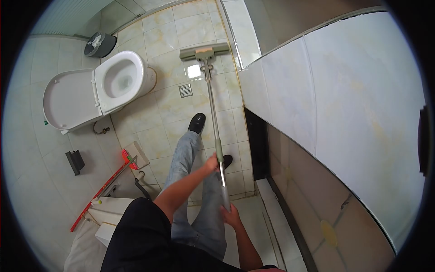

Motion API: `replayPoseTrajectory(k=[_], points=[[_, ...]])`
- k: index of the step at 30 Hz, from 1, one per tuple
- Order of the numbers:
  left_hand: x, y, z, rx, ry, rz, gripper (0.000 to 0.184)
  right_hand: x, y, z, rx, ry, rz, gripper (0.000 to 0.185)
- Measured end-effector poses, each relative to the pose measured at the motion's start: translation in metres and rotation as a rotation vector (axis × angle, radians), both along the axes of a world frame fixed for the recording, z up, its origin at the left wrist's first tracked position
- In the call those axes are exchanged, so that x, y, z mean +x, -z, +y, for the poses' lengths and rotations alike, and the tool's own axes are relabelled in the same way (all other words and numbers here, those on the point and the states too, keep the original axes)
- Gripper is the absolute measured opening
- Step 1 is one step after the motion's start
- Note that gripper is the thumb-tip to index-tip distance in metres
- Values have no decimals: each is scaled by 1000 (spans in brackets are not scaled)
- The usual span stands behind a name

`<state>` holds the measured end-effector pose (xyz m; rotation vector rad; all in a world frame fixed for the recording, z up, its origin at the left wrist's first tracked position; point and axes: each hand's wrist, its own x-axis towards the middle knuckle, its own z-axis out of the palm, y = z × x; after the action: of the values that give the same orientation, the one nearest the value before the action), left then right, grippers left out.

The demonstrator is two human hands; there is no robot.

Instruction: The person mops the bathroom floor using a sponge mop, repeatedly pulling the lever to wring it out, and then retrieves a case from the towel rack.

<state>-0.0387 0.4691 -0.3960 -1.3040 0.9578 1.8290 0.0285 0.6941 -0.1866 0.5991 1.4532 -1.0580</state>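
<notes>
A sponge mop point(211, 97) with a long metal pole stretches away from me over the tiled floor. Its wide mop head point(205, 52) rests on the tiles beyond my feet, near the right-hand wall. My left hand point(212, 162) is closed around the pole, just by its grey-green grip sleeve point(219, 149). Lower down, close to my right leg, my right hand point(231, 216) grips the pole's near end. Some fingers of both hands are hidden by the pole.
At the left stands a toilet point(121, 81) with its lid raised, a grey bin point(100, 44) behind it. A floor drain point(185, 90) lies ahead of my shoes. A red-handled brush point(130, 159) leans at the left wall. A white tiled ledge point(290, 90) runs along the right.
</notes>
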Motion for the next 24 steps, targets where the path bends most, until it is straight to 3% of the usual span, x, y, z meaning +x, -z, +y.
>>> replayPoseTrajectory(k=[4, 7, 9, 11, 13, 15, 16, 18, 20, 21, 23, 24], points=[[32, -23, 44, 97, 36, -92, 75, 4, -28, 15, 164, -81, 48, 23], [25, -46, 29, 187, -49, -115, 74, -17, -13, -16, 146, -109, 47, 26], [20, -42, 7, 82, -23, 41, 76, -36, 18, -54, 56, -160, 325, 26], [13, -23, -29, 48, -2, 49, 70, -106, 2, -131, 48, -43, 106, 27], [-3, -5, -80, 105, 49, -3, 60, -166, -3, -195, -67, 36, 89, 33], [-18, 19, -140, -20, 148, 7, 51, -214, 13, -241, -42, 36, 89, 34], [-17, 35, -171, -168, 294, 163, 50, -238, 18, -263, -58, 15, 121, 34], [-44, 34, -239, -294, 392, 125, 42, -284, 26, -301, -80, -27, 177, 33], [-57, 75, -292, -566, 476, 137, 41, -319, 30, -333, -87, -47, 217, 33], [-82, 40, -312, -597, 393, 102, 42, -329, 31, -345, -88, -46, 233, 34], [-102, 55, -347, -855, 535, 218, 43, -331, 31, -355, -92, -50, 244, 34], [-115, 43, -350, -909, 440, 232, 45, -326, 30, -354, -93, -53, 251, 34]])
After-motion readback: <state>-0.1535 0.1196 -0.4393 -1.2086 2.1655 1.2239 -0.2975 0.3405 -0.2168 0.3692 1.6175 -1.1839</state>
